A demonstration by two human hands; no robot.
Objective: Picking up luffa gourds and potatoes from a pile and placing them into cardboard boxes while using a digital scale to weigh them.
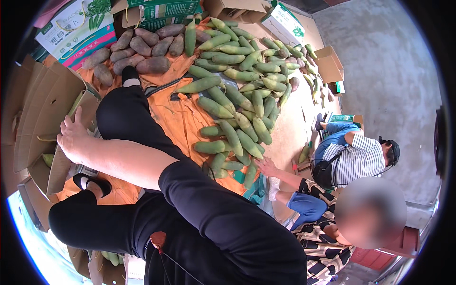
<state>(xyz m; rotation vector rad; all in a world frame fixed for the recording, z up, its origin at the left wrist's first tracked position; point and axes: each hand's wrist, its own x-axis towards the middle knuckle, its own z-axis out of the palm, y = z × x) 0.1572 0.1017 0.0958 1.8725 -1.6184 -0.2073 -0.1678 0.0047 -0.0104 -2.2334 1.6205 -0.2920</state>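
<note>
1. The person's one visible hand reaches to the left side of the picture. It lies flat on the flap of a brown cardboard box, with the fingers spread a little and not closed around anything.
2. From this view I cannot tell whether this is the left or the right hand, because the arm crosses the body and the black sleeve hides the shoulder. No second hand of the person shows.
3. The inside of the box is mostly hidden by its flaps. Only a bit of something green shows near the lower flap.
4. The person's legs in black trousers cover much of the orange cloth that is spread on the floor.
5. On the cloth lies a big heap of long green vegetables, and above the leg a smaller group of brown-purple ones.
6. Printed cartons stand along the top edge and are cut off by the rim.
7. At the right, a co-worker's hand touches the edge of the green heap. Another person in a striped shirt sits behind, seen only in part.
</note>
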